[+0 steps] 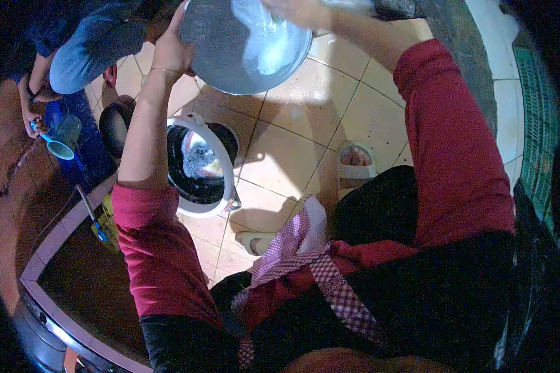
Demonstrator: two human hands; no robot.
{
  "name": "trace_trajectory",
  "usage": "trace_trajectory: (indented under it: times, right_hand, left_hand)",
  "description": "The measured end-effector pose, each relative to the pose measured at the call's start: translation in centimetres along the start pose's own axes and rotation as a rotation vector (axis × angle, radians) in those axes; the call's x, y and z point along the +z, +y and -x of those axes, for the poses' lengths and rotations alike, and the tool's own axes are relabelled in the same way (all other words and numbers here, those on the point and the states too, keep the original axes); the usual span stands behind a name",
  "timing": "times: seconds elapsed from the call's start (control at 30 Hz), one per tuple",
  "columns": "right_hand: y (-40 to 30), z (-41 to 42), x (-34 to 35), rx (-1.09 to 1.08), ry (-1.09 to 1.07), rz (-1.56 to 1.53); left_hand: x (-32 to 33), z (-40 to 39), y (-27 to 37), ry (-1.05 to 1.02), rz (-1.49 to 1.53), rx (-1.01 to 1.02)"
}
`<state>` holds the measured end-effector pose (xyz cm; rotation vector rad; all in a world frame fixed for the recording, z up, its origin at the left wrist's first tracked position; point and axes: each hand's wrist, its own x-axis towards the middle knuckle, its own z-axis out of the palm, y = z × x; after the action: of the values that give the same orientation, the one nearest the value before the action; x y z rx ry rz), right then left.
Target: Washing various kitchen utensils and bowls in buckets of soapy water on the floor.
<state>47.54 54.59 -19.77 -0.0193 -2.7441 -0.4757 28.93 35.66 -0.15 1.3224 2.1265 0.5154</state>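
Observation:
My left hand (171, 49) grips the left rim of a large round metal pan or lid (219, 51), which is tilted up before me at the top of the view. White suds lie over its right part. At its upper right edge is my right hand (303, 11), blurred and cut by the picture's border; whether it holds something cannot be made out. Below the round metal piece, a white-rimmed bucket (228, 179) stands on the tiled floor with dark water and foamy, shiny contents in it.
At the upper left, another person's hand (30, 119) holds a light blue ladle or dipper (59, 148), beside a clear container (69, 128). A dark round pan (114, 126) is left of the bucket. A pink-tiled ledge (51, 242) curves at lower left; a green plastic crate (534, 126) stands right.

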Motion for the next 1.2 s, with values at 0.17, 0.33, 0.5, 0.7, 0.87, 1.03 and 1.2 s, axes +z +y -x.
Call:
trace_trajectory:
  times: [0.17, 0.33, 0.5, 0.7, 0.87, 1.03, 1.2]
  right_hand:
    - [2.1, 1.4, -0.1, 0.253, 0.094, -0.556]
    - [-7.5, 2.6, -3.6, 0.322, -0.439, -0.492]
    - [-8.2, 2.8, -3.8, 0.046, -0.521, -0.698]
    - [3.2, -0.4, -1.8, 0.022, -0.030, -0.222]
    - [2.6, -0.5, -0.9, 0.261, 0.106, -0.640]
    - [-5.8, 3.3, -1.4, 0.332, -0.340, -0.535]
    - [-11.3, 2.6, -5.2, 0.330, -0.559, -0.734]
  left_hand:
    - [0.2, -1.1, -0.4, 0.084, -0.465, 0.148]
    - [1.3, -1.3, -0.6, 0.106, -0.079, 0.270]
    - [0.8, 0.6, 1.2, 0.007, 0.140, 0.085]
    - [0.1, 0.9, 3.6, -0.078, 0.022, 0.010]
    - [-0.7, -0.7, 3.0, -0.089, 0.003, -0.028]
    - [0.1, -0.6, 1.9, 0.002, 0.012, 0.126]
    - [0.4, 0.9, 3.5, -0.007, 0.241, -0.032]
